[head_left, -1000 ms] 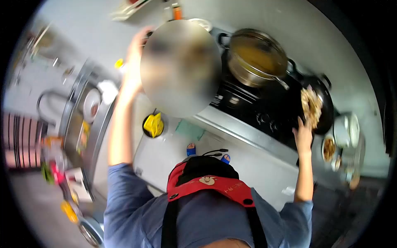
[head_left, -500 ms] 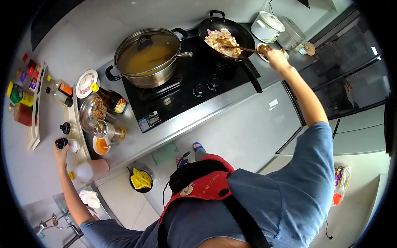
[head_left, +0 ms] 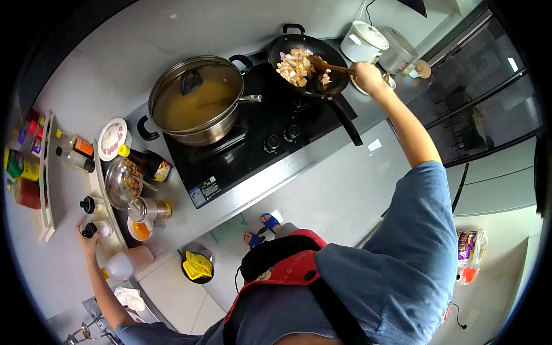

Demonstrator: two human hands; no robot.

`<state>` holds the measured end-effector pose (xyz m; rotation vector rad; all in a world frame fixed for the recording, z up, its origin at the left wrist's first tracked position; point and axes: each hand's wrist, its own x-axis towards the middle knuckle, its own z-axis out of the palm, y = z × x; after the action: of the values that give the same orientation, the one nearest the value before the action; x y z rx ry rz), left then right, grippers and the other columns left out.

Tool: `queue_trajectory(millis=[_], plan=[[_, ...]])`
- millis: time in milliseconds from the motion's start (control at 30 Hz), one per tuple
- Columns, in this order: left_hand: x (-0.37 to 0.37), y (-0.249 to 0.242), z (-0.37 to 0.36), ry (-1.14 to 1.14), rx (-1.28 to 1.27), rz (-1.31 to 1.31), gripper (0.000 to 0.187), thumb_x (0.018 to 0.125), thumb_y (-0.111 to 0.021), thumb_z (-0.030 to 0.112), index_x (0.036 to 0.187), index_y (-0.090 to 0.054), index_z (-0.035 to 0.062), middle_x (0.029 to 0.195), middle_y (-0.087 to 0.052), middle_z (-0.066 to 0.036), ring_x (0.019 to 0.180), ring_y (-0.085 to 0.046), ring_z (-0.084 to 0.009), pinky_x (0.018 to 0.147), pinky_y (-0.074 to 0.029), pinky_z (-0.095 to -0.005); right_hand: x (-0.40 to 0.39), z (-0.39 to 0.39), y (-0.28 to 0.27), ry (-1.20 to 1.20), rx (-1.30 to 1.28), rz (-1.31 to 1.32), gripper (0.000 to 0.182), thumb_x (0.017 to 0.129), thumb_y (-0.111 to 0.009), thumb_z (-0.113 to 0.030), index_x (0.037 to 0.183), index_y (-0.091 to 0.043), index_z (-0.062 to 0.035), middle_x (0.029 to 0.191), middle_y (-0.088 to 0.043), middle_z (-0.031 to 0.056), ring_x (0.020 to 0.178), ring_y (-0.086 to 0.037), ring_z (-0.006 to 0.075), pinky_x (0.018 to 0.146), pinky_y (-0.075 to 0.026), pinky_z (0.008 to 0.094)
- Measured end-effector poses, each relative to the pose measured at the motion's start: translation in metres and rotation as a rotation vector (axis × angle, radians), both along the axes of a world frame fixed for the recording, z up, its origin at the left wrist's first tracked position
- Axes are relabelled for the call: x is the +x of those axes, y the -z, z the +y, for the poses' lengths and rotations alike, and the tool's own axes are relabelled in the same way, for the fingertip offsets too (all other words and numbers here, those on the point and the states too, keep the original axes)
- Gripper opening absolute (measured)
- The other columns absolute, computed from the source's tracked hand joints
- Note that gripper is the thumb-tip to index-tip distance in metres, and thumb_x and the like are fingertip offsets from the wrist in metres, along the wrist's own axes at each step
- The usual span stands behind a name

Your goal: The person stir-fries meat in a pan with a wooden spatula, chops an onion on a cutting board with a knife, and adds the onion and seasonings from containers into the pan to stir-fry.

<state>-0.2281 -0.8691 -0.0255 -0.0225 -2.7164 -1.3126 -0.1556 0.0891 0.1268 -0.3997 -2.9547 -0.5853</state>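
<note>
My right hand (head_left: 368, 78) is closed around the handle of a wooden spatula (head_left: 340, 69). The spatula's blade is in a black wok (head_left: 338, 56), among chopped pieces of food (head_left: 295, 67) heaped mostly on the wok's left side. On the far left, my left hand (head_left: 87, 242) has its fingers around a small black-capped seasoning jar (head_left: 89, 230) at the wall shelf. Another black-capped jar (head_left: 92, 204) is just above it. A large lidded steel pot (head_left: 198, 137) with brownish liquid under its glass lid is on the left burner.
Beside the black stove (head_left: 247, 158) are a dark sauce bottle (head_left: 146, 164), a metal bowl of food (head_left: 118, 195), a glass oil pot (head_left: 150, 210) and a bowl of orange contents (head_left: 140, 230). A large plastic jug (head_left: 129, 263) is nearer me. A white cooker (head_left: 365, 41) stands behind the wok.
The spatula has shifted in the wok, and the food is now more to the left, baring dark metal at right. My left hand stays at the black-capped jar. The view has tilted slightly.
</note>
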Motion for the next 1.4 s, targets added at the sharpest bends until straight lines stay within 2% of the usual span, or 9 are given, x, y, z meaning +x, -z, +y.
queue_trajectory(millis=[200, 400, 500, 633, 767, 967, 1167, 1300, 1400], plan=[[0.003, 0.009, -0.016, -0.133, -0.178, -0.123, 0.058, 0.061, -0.067, -0.006, 0.113, -0.049, 0.0117, 0.08, -0.058, -0.003, 0.068, -0.056, -0.0116, 0.059, -0.047, -0.0254, 0.023, 0.078, -0.055, 0.378, -0.874, 0.098, 0.018, 0.079, -0.053, 0.0, 0.092, -0.064, 0.0064, 0.066, -0.063, 0.0106, 0.053, -0.065, 0.0158, 0.034, -0.039, 0.0258], [-0.005, 0.042, -0.052, -0.144, -0.247, -0.111, 0.048, 0.055, -0.078, 0.008, 0.096, -0.051, 0.0108, 0.072, -0.057, -0.002, 0.067, -0.054, -0.0165, 0.064, -0.047, -0.0311, -0.006, 0.097, -0.035, 0.617, -1.134, 0.125, 0.013, 0.081, -0.058, -0.001, 0.092, -0.06, 0.0048, 0.069, -0.064, 0.0125, 0.055, -0.065, 0.0172, 0.033, -0.04, 0.0244], [0.004, 0.028, -0.037, -0.142, -0.419, -0.191, 0.049, 0.054, -0.08, 0.01, 0.092, -0.049, 0.0108, 0.071, -0.056, -0.003, 0.066, -0.053, -0.0175, 0.062, -0.046, -0.0317, -0.04, 0.132, 0.02, 0.451, -1.198, 0.252, 0.012, 0.08, -0.062, -0.003, 0.09, -0.061, 0.0034, 0.067, -0.064, 0.0121, 0.054, -0.063, 0.0148, 0.034, -0.038, 0.0224], [0.01, 0.0, -0.007, -0.238, -0.392, -0.416, 0.058, 0.049, -0.084, 0.015, 0.094, -0.047, 0.0099, 0.071, -0.058, -0.005, 0.066, -0.057, -0.0211, 0.062, -0.047, -0.0352, -0.07, 0.107, 0.017, 0.189, -0.783, 0.115, 0.019, 0.071, -0.073, -0.021, 0.072, -0.068, -0.0028, 0.062, -0.063, 0.0058, 0.053, -0.06, 0.0148, 0.049, -0.047, 0.0297], [0.003, 0.01, -0.027, -0.127, -0.577, -0.381, 0.062, 0.05, -0.083, 0.014, 0.1, -0.048, 0.0097, 0.079, -0.062, -0.011, 0.074, -0.061, -0.0285, 0.068, -0.049, -0.0396, -0.067, 0.057, -0.002, -0.144, -0.253, 0.067, 0.02, 0.077, -0.066, -0.027, 0.092, -0.07, -0.0146, 0.081, -0.067, 0.0111, 0.075, -0.062, 0.0295, 0.071, -0.049, 0.0388], [0.004, -0.013, -0.009, -0.021, -0.825, -0.297, 0.069, 0.051, -0.084, 0.015, 0.11, -0.049, 0.0099, 0.101, -0.059, -0.016, 0.094, -0.057, -0.0359, 0.079, -0.047, -0.0433, -0.014, -0.005, -0.071, -0.282, 0.087, -0.052, 0.015, 0.081, -0.059, -0.02, 0.093, -0.068, -0.0168, 0.073, -0.063, 0.0112, 0.072, -0.062, 0.0299, 0.061, -0.05, 0.0393], [0.007, -0.039, -0.008, 0.111, -0.825, -0.144, 0.068, 0.054, -0.082, 0.014, 0.114, -0.049, 0.0115, 0.105, -0.055, -0.016, 0.096, -0.054, -0.0368, 0.08, -0.047, -0.0441, 0.038, -0.047, -0.093, -0.36, 0.108, -0.195, 0.011, 0.074, -0.059, -0.012, 0.083, -0.067, -0.0137, 0.067, -0.062, 0.0089, 0.066, -0.063, 0.0267, 0.057, -0.05, 0.0376], [0.048, -0.122, 0.068, -0.096, -0.721, -0.231, 0.057, 0.068, -0.072, 0.006, 0.119, -0.049, 0.0088, 0.113, -0.052, -0.013, 0.1, -0.053, -0.0306, 0.08, -0.047, -0.037, 0.01, -0.015, -0.019, -0.338, 0.118, -0.082, 0.009, 0.073, -0.057, -0.007, 0.077, -0.064, -0.0082, 0.07, -0.063, 0.011, 0.069, -0.065, 0.0273, 0.059, -0.052, 0.0384], [0.084, -0.137, 0.071, 0.009, -0.638, 0.083, 0.052, 0.075, -0.065, 0.004, 0.124, -0.047, 0.0081, 0.119, -0.051, -0.012, 0.098, -0.054, -0.0271, 0.08, -0.047, -0.034, -0.004, 0.012, -0.001, -0.247, 0.113, -0.021, 0.009, 0.074, -0.055, -0.005, 0.078, -0.064, -0.0066, 0.072, -0.063, 0.013, 0.071, -0.065, 0.0285, 0.06, -0.052, 0.0389]])
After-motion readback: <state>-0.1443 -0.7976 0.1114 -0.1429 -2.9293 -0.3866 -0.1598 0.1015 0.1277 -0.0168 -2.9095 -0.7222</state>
